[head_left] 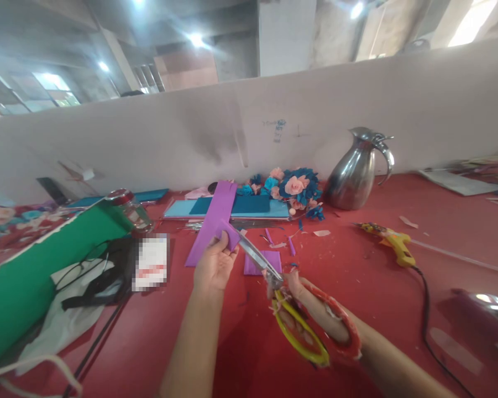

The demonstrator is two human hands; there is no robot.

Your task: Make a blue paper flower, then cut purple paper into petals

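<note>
Between thumb and fingers, my left hand [216,261] pinches a small piece of purple crepe paper [231,234]. My right hand [300,293] is closed on a pair of scissors [255,255] with one yellow and one red handle. The blades point up and left, their tips against the held paper. Behind my left hand lies a long purple paper strip [219,204] across blue sheets. A purple square of paper [281,260] rests on the red table under the blades. Some of the right fingers are hidden by the handles.
Paper flowers [296,185] and a steel jug [352,171] stand by the wall. A yellow glue gun [392,243] with a black cord lies right. To the left are a glass jar [130,210], a green box [87,237] and a black bag [111,271]. Paper scraps dot the table.
</note>
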